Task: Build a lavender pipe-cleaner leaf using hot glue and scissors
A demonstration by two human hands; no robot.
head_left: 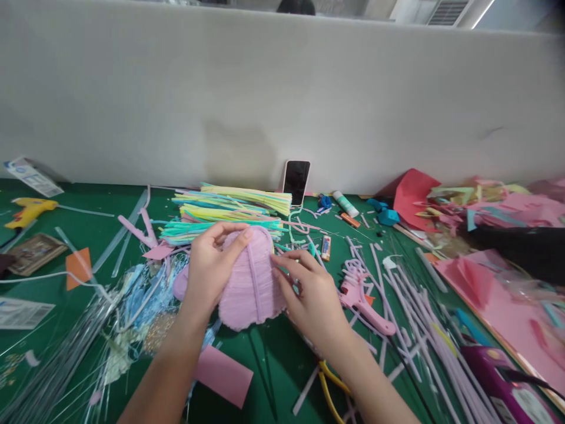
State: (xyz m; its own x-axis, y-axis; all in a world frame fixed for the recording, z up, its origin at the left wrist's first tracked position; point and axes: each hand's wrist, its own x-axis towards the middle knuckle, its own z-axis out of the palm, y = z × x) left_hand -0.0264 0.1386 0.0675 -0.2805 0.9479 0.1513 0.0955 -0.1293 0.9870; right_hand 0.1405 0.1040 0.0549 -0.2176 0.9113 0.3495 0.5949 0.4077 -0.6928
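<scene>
A flat, rounded lilac piece (241, 288), which looks made of rows of fuzzy chenille stems, is held above the table. One raised lilac strip runs down its face. My left hand (212, 265) grips its upper left edge, thumb on the front and fingers behind. At the right edge, the thumb and index finger of my right hand (311, 288) are pinched together against the rim; whatever small part lies between the fingertips is hidden. Behind my left wrist, another lilac rounded piece (180, 284) partly shows.
Bundled coloured chenille stems (229, 203) and a leaning phone (296, 181) stand behind. A pink glue gun (366, 303), loose lilac stems (424, 330) and yellow-handled pliers (329, 388) lie to the right. Leftward are a yellow glue gun (30, 212), wires (66, 359) and pink card (225, 374) nearer me.
</scene>
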